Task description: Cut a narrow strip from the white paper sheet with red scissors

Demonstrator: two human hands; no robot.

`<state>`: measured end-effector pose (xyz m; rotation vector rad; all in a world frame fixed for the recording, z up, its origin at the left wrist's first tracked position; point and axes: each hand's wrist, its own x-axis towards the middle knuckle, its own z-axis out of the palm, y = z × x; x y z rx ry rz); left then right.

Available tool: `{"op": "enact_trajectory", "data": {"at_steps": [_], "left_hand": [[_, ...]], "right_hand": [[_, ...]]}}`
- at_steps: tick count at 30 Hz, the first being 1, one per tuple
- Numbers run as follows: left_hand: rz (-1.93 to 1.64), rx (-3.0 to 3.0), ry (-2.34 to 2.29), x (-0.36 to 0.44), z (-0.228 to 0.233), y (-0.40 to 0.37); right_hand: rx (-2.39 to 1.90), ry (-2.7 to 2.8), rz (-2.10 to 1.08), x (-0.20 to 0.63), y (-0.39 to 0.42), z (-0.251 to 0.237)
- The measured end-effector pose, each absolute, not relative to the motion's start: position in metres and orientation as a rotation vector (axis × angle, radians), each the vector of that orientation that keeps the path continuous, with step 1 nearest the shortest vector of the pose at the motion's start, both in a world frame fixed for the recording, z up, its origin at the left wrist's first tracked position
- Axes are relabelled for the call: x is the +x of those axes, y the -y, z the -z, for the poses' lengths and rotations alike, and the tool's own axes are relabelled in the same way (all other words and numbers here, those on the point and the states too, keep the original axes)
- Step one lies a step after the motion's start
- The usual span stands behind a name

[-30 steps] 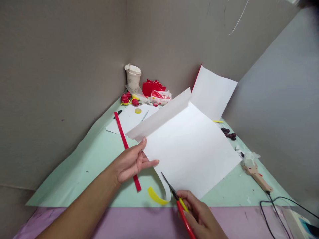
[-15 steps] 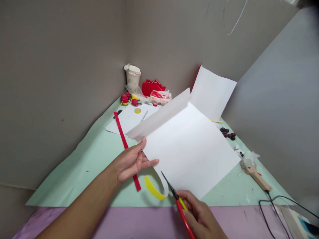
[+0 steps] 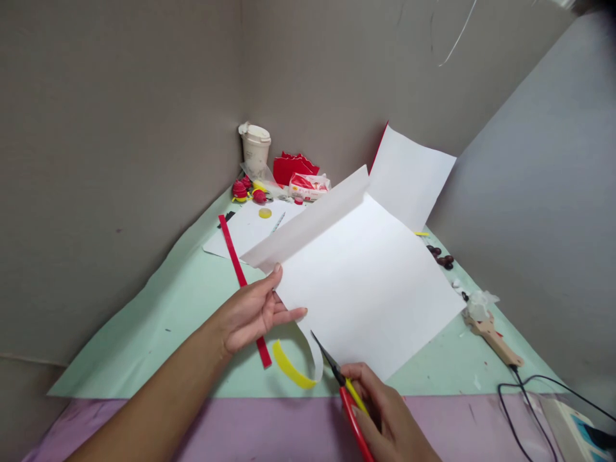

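A large white sheet [image 3: 366, 282], creased along its far left part, is pinched at its left edge by my left hand [image 3: 257, 311], thumb on top. My right hand [image 3: 385, 410] grips scissors [image 3: 353, 417] with red and yellow handles. Their dark blades lie at the sheet's near edge, pointing up and left. A narrow strip [image 3: 294, 373], white on one face and yellow on the other, curls down from the sheet beside the blades. Under my left wrist a red strip [image 3: 233, 253] lies on the pale green table cover [image 3: 183, 289].
A glue gun [image 3: 495, 340] with a black cord lies at the right, near a power strip [image 3: 570, 427]. At the back stand a white cup [image 3: 255, 146], red paper pieces [image 3: 293, 167], a tissue pack [image 3: 309, 187] and another sheet [image 3: 411, 173] against the wall.
The curled strip's yellow end has shifted slightly left. Both hands keep nearly the same places, and the view has moved a little.
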<state>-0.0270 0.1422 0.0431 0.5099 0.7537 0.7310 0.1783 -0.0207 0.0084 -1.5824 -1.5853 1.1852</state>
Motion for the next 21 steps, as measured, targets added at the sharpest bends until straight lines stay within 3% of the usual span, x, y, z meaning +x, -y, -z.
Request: {"op": "enact_trajectory", "data": {"at_steps": [21], "left_hand": [[-0.728,0.530,-0.729,-0.0255,-0.0431,-0.1403]], "right_hand": [[-1.559,1.604,-1.239,0.1806,0.0185,-0.0107]]}}
